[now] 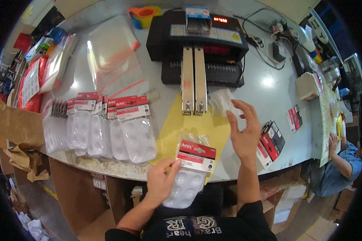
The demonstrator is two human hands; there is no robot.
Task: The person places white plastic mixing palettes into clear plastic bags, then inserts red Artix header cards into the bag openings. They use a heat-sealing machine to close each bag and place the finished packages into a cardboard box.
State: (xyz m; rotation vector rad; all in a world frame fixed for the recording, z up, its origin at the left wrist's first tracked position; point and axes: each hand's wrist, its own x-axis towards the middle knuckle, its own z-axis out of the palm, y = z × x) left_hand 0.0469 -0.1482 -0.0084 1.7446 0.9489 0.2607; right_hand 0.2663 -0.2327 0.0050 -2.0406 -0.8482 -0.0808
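My left hand [163, 180] grips a bagged white plastic paint palette [185, 186] near its red and white header card [197, 152], thumb on top. The palette has round wells and hangs toward me at the table's front edge. My right hand [245, 128] is raised over the table to the right, thumb and fingers curved and apart. Beside its fingertips lies a crumpled translucent plastic piece [221, 101]; whether they touch it I cannot tell. Ahead stands a black electric double-headed stapling machine [197, 36], its two metal arms [194, 80] reaching over a yellow sheet [173, 126].
Several carded palettes [138, 138] are lined up at the left. Behind them are clear plastic bags [110, 52]. Red and black header cards [271, 142] lie at the right, near cables [269, 56]. Brown paper [18, 128] hangs over the left edge. A co-worker in blue [336, 170] sits far right.
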